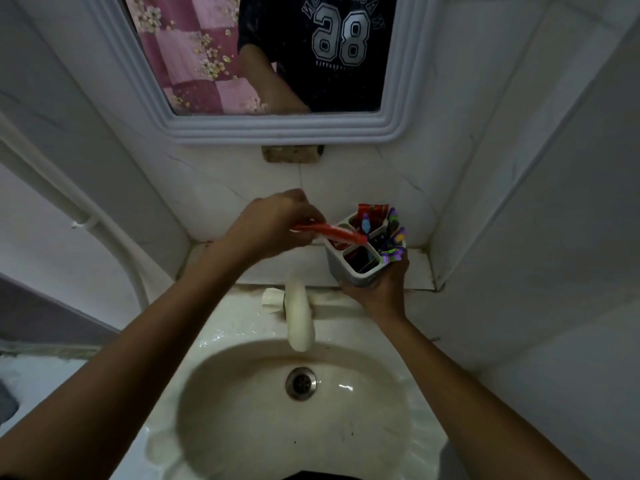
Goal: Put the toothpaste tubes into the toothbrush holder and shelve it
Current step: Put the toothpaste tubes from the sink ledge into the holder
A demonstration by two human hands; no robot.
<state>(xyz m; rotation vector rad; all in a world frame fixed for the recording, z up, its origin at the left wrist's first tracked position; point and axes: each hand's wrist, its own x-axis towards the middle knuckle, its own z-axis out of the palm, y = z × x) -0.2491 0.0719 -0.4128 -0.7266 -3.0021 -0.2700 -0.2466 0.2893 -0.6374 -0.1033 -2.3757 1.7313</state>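
Note:
A grey toothbrush holder [337,268] with several compartments is held above the ledge behind the sink, my right hand [379,289] gripping it from below. Purple toothbrushes [393,237] and a red toothpaste tube [372,211] stand in it. My left hand [273,225] grips another red toothpaste tube [332,233] that lies almost level. Its right end is over the holder's left compartment.
A white tiled ledge [263,268] runs behind the cream sink [242,341], with a white tap [299,317] in the middle. A framed mirror [277,128] hangs on the tiled wall above. Tiled walls close in on both sides.

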